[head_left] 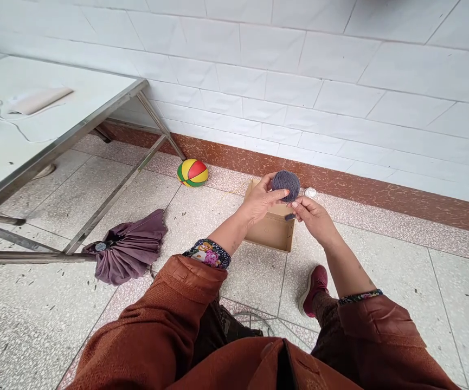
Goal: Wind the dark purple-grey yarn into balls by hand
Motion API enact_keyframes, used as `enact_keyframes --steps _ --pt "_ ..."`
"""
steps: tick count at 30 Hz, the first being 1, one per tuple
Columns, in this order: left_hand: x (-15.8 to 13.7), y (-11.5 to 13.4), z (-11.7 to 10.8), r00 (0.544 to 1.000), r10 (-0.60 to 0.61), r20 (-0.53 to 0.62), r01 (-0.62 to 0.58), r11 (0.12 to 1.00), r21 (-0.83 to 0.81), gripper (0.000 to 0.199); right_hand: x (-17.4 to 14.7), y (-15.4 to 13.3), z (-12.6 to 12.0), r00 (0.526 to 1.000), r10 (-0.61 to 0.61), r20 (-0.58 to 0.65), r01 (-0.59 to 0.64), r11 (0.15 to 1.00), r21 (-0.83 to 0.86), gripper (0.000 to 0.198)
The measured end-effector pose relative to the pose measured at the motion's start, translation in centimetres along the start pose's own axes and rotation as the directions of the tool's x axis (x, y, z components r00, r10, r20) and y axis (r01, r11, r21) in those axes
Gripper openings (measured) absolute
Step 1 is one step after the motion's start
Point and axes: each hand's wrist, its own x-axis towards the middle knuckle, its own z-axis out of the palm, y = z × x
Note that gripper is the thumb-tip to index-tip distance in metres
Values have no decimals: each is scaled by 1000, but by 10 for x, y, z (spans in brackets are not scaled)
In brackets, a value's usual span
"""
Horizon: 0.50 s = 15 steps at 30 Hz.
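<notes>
A ball of dark grey yarn [286, 184] rests in my left hand [261, 203], whose fingers and thumb close around its side and underside. Just right of it, my right hand [309, 214] pinches a small bundle of the same dark yarn [290, 216] between thumb and fingertips. Below both hands an open cardboard box [269, 233] sits on the floor, partly covered by my left hand. Beyond my right hand lies a small white ball [310, 192], too small to name surely, near the wall.
A red, yellow and green ball [192, 173] lies by the wall. Left of me, a folded purple umbrella [132, 246] lies beside a metal-framed table [96, 103] bearing a flat beige item [42, 100] and a white cord. My red shoe [315, 287] stands on the speckled floor.
</notes>
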Motion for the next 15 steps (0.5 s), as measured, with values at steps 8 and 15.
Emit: enact_keyframes --steps 8,15 --pt "2 -1 0 999 29 13 -29 999 -14 57 1 2 -1 1000 -4 4 4 1000 13 40" --pt "1 4 0 994 52 99 -53 999 7 57 2 5 -2 998 -62 -11 61 995 -74 36"
